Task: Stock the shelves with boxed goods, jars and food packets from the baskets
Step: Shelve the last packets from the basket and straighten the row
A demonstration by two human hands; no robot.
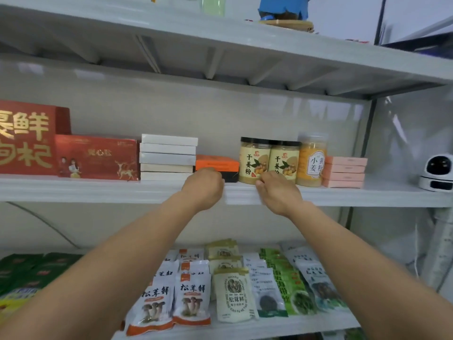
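Both hands are up at the white metal middle shelf, mid-frame.

Left hand: fingers curled, knuckles at the front left corner of the flat orange-topped black box. Fingertips hidden, so cannot tell if it grips or only touches.

Right hand: fingers bent toward the base of the right one of 2 black-lidded beige ginger-powder jars. Contact unclear, cannot tell if it holds the jar.

The box sits between a stack of 5 white flat boxes on its left and the jars on its right. Right of the jars: clear-lidded yellow jar, then 4 stacked pink flat boxes. 2 red cartons at frame left.

Lower shelf, bottom centre: rows of food packets.
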